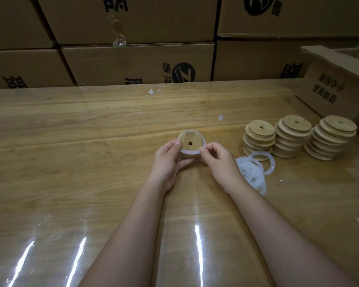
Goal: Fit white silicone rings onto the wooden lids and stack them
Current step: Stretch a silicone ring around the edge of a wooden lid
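Note:
Over the middle of the table I hold one round wooden lid (192, 140) with a small centre hole. A white silicone ring (190, 151) lies around its rim. My left hand (168, 162) grips the lid from the left, thumb on its face. My right hand (220, 162) pinches the ring at the lid's right edge. A loose pile of white silicone rings (252, 172) lies just right of my right hand. Three stacks of wooden lids (259, 139) (292, 137) (333, 139) stand behind that pile.
An open cardboard box (338, 90) stands at the table's far right, beside the stacks. A wall of stacked cartons (137, 61) runs along the far edge. The wooden table (71, 152) has a glossy clear plastic cover, with small white scraps (152, 92) near the back.

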`<action>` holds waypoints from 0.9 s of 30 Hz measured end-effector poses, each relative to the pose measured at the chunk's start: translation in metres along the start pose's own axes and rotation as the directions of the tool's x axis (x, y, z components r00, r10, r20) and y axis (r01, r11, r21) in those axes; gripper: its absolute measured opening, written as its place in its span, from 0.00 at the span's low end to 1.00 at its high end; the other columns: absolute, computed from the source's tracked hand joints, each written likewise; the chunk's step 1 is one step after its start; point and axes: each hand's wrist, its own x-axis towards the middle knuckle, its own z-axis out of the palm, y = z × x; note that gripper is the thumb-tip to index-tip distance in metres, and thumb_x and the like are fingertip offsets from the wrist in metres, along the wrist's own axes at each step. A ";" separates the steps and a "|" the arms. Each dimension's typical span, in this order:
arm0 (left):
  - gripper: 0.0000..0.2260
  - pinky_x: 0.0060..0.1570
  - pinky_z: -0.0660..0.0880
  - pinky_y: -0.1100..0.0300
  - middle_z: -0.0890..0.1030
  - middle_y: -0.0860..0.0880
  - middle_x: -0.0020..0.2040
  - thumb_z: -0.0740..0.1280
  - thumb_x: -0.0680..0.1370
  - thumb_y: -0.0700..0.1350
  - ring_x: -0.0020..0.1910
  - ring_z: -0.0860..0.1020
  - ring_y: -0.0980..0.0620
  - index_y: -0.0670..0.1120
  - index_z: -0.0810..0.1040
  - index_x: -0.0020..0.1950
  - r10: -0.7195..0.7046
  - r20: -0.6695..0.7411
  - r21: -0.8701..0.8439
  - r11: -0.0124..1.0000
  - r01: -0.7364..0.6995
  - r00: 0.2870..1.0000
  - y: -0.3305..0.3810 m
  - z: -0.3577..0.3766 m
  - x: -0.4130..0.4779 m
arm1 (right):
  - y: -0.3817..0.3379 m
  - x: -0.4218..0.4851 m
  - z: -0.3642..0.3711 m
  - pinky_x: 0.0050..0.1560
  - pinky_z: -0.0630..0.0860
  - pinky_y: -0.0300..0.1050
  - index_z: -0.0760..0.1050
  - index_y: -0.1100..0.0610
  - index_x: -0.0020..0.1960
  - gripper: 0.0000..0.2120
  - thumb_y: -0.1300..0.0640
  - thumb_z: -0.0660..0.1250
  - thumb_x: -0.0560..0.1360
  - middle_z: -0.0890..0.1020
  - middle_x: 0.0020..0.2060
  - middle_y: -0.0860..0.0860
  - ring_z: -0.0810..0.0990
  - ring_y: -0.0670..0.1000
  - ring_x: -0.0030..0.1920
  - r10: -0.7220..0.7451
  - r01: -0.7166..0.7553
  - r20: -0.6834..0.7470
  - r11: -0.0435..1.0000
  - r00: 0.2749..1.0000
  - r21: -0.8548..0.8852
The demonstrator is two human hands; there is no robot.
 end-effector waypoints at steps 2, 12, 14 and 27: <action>0.10 0.40 0.81 0.58 0.85 0.44 0.44 0.58 0.82 0.41 0.44 0.84 0.48 0.40 0.77 0.52 -0.003 0.005 -0.027 1.000 0.003 1.000 0.001 0.000 0.000 | 0.000 0.000 0.000 0.43 0.70 0.42 0.74 0.62 0.44 0.09 0.56 0.64 0.77 0.77 0.37 0.53 0.73 0.48 0.39 -0.002 0.002 0.005 1.000 1.000 0.009; 0.09 0.36 0.81 0.56 0.83 0.42 0.38 0.58 0.81 0.38 0.36 0.84 0.47 0.37 0.76 0.48 -0.023 -0.148 -0.119 0.993 0.006 0.989 0.005 0.006 -0.002 | 0.001 0.001 0.002 0.37 0.67 0.33 0.74 0.56 0.40 0.07 0.59 0.65 0.76 0.74 0.32 0.45 0.70 0.41 0.34 -0.075 0.075 0.037 0.997 0.997 -0.012; 0.10 0.33 0.81 0.58 0.84 0.43 0.35 0.57 0.81 0.38 0.34 0.83 0.48 0.37 0.76 0.47 -0.036 -0.161 -0.120 0.993 0.017 0.986 0.006 0.007 -0.002 | 0.002 0.000 0.005 0.37 0.66 0.31 0.72 0.54 0.37 0.09 0.60 0.66 0.76 0.73 0.32 0.45 0.70 0.42 0.34 -0.124 0.124 0.009 0.991 0.992 -0.045; 0.10 0.29 0.79 0.59 0.83 0.43 0.33 0.58 0.81 0.38 0.32 0.83 0.49 0.36 0.76 0.45 -0.075 -0.177 -0.128 0.990 0.053 0.981 0.010 0.006 -0.001 | 0.005 -0.007 0.013 0.39 0.68 0.43 0.69 0.56 0.38 0.08 0.61 0.66 0.74 0.72 0.35 0.44 0.72 0.48 0.39 -0.290 0.285 0.033 0.904 0.957 -0.320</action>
